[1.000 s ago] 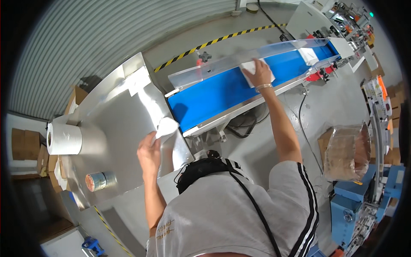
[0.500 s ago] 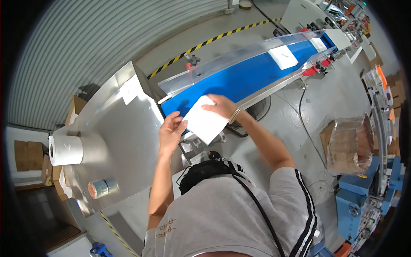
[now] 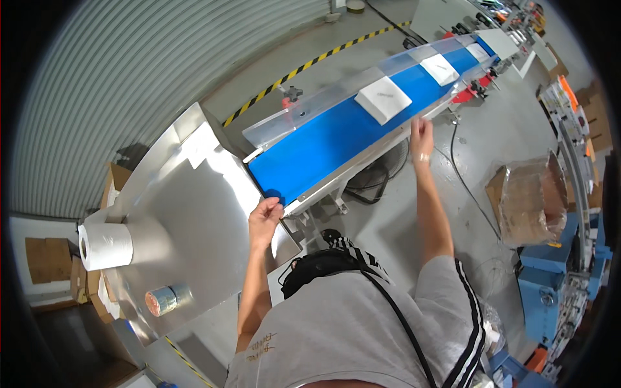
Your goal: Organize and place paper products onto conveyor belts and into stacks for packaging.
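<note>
A white flat packet (image 3: 383, 100) with faint print on top lies on the blue conveyor belt (image 3: 310, 152), held by neither hand. Farther along the belt are a second white packet (image 3: 440, 69) and, at the far end, a third (image 3: 477, 52). My right hand (image 3: 422, 139) is beyond the belt's near rail, apart from the nearest packet, its fingers curled closed with nothing visible in them. At the belt's near left corner, by the metal table (image 3: 194, 239), is my left hand (image 3: 264, 221). Its fingers are curled in and no object shows between them.
On the metal table stand a white roll (image 3: 105, 246) and a small tape roll (image 3: 161, 301). A clear guard (image 3: 343, 100) runs along the belt's far side. To the right are a plastic-lined carton (image 3: 533, 204) and blue machinery (image 3: 540, 291); a black cable (image 3: 469, 187) crosses the floor.
The white packet that both hands held over the belt's near end now lies on the belt, released. My right hand has moved right and away. The packets ahead have shifted; my left hand has curled.
</note>
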`<control>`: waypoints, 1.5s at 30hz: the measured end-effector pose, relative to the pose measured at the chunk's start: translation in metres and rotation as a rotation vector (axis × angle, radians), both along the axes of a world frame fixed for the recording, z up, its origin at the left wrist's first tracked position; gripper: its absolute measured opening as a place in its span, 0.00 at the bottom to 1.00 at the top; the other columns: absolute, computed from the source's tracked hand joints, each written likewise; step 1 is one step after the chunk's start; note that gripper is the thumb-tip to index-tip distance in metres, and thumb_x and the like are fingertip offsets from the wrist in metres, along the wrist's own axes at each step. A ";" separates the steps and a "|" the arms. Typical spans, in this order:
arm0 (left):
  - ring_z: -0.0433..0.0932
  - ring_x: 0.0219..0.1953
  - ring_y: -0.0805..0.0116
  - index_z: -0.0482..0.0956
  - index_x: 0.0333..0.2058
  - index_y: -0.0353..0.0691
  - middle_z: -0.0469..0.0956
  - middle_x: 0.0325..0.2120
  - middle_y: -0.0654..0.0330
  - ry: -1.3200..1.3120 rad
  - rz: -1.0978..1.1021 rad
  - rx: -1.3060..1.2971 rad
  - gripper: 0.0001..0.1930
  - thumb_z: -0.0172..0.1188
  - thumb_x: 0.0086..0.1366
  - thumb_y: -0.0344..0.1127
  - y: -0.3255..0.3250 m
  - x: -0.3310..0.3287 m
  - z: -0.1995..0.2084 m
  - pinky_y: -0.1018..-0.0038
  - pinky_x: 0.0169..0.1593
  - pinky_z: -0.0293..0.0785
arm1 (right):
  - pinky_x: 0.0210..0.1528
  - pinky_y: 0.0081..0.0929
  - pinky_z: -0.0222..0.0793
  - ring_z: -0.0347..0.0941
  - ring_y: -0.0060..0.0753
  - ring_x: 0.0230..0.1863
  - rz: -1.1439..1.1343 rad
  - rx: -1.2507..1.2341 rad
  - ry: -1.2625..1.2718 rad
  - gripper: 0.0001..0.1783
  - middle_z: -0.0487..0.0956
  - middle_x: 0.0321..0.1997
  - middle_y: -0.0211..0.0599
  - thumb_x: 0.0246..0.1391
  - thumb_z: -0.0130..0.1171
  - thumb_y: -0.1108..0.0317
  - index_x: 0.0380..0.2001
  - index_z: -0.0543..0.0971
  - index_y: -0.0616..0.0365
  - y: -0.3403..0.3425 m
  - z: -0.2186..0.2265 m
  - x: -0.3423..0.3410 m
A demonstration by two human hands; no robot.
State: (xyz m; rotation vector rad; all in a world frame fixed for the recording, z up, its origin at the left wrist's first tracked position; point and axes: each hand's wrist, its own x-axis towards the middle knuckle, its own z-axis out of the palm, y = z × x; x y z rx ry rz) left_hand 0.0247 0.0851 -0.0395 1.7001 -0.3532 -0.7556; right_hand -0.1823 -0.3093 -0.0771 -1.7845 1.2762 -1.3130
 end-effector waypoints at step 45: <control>0.74 0.35 0.60 0.77 0.34 0.36 0.73 0.32 0.55 -0.848 -0.107 -0.324 0.08 0.54 0.55 0.24 0.015 -0.041 -0.063 0.68 0.40 0.71 | 0.50 0.33 0.68 0.75 0.39 0.46 0.032 0.995 0.401 0.20 0.81 0.40 0.43 0.48 0.52 0.54 0.37 0.81 0.55 0.674 -0.174 -0.246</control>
